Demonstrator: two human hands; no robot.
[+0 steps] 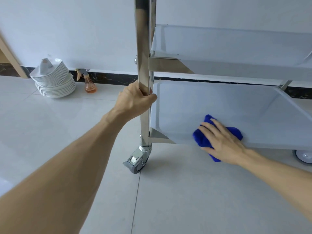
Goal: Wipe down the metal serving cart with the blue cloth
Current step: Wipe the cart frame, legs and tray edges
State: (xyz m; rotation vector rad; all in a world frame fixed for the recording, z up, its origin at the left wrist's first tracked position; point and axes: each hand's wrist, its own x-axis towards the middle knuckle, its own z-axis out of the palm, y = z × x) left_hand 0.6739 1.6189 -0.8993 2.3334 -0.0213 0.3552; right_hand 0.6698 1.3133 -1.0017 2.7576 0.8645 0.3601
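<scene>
Left hand (136, 98) is clenched round the upright post (143, 65) of the metal serving cart (219, 102). Right hand (222, 141) lies flat, fingers spread, pressing the blue cloth (201, 137) on the lower shelf's near edge, toward its left corner. Pale glossy floor tiles (67, 132) all round, a caster (138, 161) below the post. By the wall: stacked white plates (54, 81) and a spray bottle (88, 81).
</scene>
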